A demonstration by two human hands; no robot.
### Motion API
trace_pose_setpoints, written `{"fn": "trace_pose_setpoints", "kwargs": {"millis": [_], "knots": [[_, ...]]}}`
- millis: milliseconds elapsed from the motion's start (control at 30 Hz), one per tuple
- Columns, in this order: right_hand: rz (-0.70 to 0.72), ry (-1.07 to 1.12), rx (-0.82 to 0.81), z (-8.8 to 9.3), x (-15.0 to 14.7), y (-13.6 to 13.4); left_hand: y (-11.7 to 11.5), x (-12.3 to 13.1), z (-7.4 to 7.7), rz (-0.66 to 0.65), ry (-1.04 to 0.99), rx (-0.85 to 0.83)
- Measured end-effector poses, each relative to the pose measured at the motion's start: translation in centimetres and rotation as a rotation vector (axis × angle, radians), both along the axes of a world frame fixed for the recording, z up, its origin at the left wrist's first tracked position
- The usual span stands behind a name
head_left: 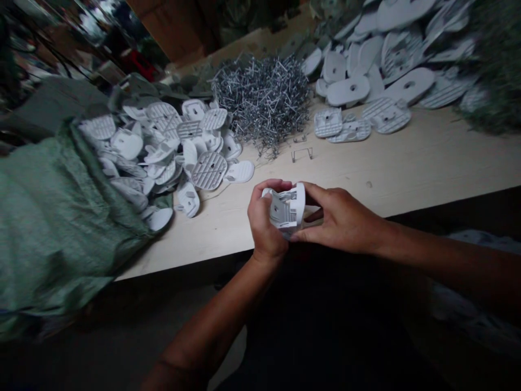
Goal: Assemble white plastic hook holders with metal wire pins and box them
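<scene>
Fingers (268, 190) of the left hand (266, 222) and the right hand (340, 220) curl closed from either side around a white plastic plate (287, 209), gripping it firmly over the near edge of a pale wooden worktop (427, 157). Ahead of the fingers, two loose bent wire clips (301, 152) lie on the bare wood, just short of a tangled heap of wire clips (262, 103). To the left of the fingers, a heap of matching plates (163, 146) lies against a green woven sack (57, 228). Further ahead and to the right, a second heap of plates (378, 60) spreads across the worktop.
</scene>
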State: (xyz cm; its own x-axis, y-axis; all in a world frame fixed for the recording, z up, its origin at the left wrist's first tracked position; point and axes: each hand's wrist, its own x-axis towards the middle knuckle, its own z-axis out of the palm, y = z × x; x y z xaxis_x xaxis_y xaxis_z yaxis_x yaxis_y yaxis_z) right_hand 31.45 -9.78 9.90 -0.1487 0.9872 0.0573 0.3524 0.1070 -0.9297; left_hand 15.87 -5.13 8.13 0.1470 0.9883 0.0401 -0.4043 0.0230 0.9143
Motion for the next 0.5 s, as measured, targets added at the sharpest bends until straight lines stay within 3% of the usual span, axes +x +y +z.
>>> {"fn": "trace_pose_setpoints", "kwargs": {"millis": [200,367,500], "knots": [[0.009,0.077,-0.018,-0.7,1.6,0.6,0.9,1.0,-0.3,-0.043,0.105,0.040],[0.038,-0.044,0.056,-2.8,3.6,2.4,2.8,0.9,-2.9,-0.085,0.288,0.072],[0.064,-0.147,0.179,-4.8,4.8,4.3,4.5,0.3,-5.0,-0.015,0.455,0.051]]}}
